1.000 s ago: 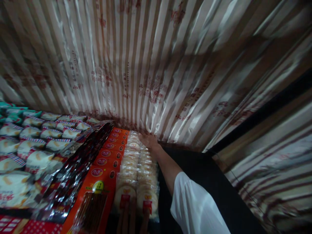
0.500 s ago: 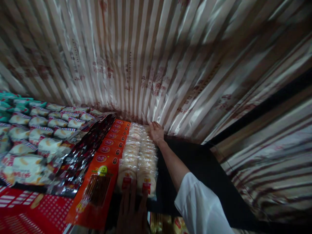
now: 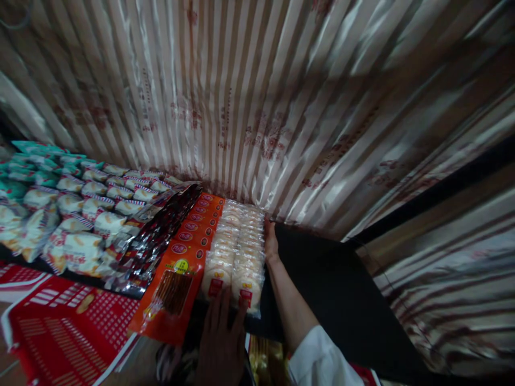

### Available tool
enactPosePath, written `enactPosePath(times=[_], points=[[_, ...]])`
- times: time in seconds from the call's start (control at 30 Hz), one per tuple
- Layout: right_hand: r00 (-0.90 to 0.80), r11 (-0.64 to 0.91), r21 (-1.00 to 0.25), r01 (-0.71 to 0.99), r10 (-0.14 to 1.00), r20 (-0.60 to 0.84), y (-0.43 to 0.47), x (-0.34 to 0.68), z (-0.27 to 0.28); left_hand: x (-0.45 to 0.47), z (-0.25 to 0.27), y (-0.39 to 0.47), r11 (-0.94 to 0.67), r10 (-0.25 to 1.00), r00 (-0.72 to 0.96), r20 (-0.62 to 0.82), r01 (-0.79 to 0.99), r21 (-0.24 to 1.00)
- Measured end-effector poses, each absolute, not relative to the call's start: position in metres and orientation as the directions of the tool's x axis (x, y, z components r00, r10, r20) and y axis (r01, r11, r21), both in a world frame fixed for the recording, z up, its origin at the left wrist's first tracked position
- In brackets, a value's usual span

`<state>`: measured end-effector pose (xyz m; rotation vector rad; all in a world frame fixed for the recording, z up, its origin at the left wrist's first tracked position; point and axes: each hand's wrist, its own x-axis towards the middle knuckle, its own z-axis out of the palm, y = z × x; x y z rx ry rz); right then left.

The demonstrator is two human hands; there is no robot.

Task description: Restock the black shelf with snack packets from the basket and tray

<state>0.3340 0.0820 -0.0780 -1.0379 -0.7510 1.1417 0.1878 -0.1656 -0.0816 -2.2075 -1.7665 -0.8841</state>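
Two rows of round, pale crackers in clear packs (image 3: 235,252) stand close together on the black shelf (image 3: 322,289). My left hand (image 3: 222,338), dark in the shadow, reaches in from below with its fingers stretched out. Its fingertips touch the front packs near their red labels. Along the right side of the packs, toward the back, lies my right hand (image 3: 271,241), with a white sleeve on its arm. Its fingers look extended against the pack edges and are partly hidden. Left of the crackers is a row of orange snack packs (image 3: 177,273), overlapping one another.
Dark, shiny packs (image 3: 161,241) and several white snack bags (image 3: 84,249) fill the shelf's left, with green bags (image 3: 36,166) beyond. A red basket (image 3: 72,327) stands below at left. Striped sheeting (image 3: 241,96) hangs behind the shelf. Yellowish packs (image 3: 265,359) show underneath.
My right hand has moved from the back corner of the cracker packs down against their right side. My left hand stays at the front. The view has shifted slightly, showing more of the basket.
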Motion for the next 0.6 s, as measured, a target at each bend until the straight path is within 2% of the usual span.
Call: enactPosePath(times=[0.13,0.4,0.6], points=[[0.283,0.079,-0.89,-0.448,0.957,-0.058,0.084,0.322,-0.078,0.185,-0.083,-0.163,-0.288,0.815,0.118,0.568,0.932,0.219],[0.312,0.138,-0.913,-0.385,0.95,0.012,0.077,0.309,-0.072,0.184,-0.094,-0.157,-0.278,0.801,0.095,0.591,0.934,0.226],[0.341,0.133,-0.906,-0.403,0.94,-0.013,0.077,0.301,-0.07,0.189,-0.101,-0.152,-0.251,0.8,0.039,0.598,0.928,0.276]])
